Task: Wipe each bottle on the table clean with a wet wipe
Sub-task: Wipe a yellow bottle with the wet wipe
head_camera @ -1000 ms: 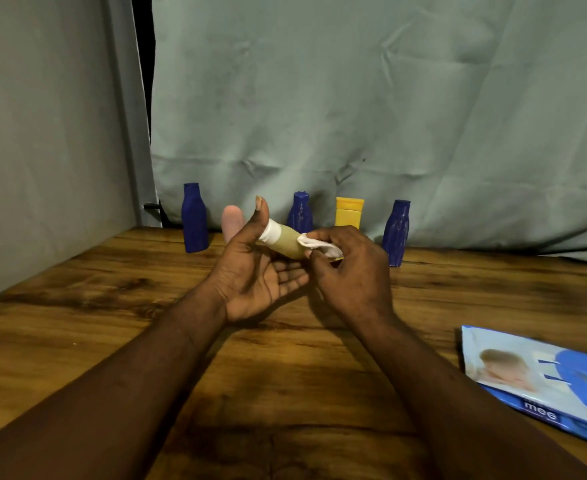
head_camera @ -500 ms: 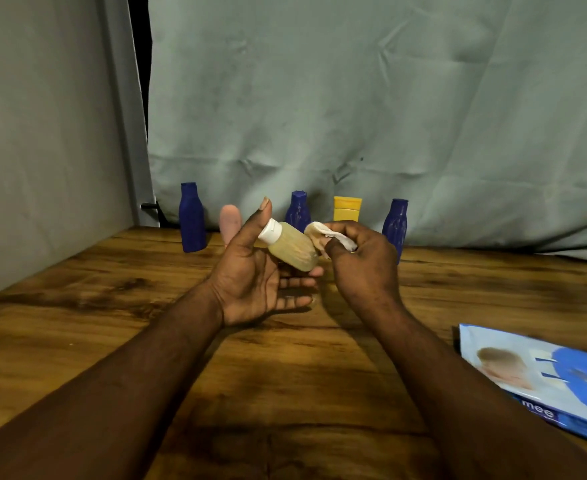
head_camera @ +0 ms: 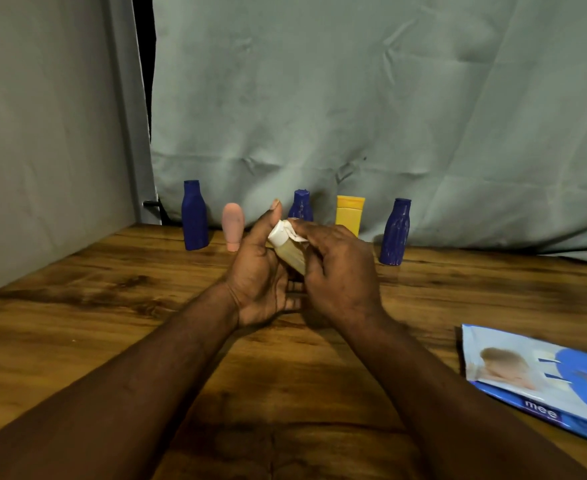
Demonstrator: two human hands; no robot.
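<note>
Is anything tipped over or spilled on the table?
No, nothing stands out. The blue bottles, the pink tube and the yellow tube all stand upright at the back, and no spill shows on the table.

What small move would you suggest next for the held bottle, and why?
Probably draw the wet wipe down the body of the small bottle: the right hand pinches it against the white cap, while the left hand holds the bottle tilted.
</note>
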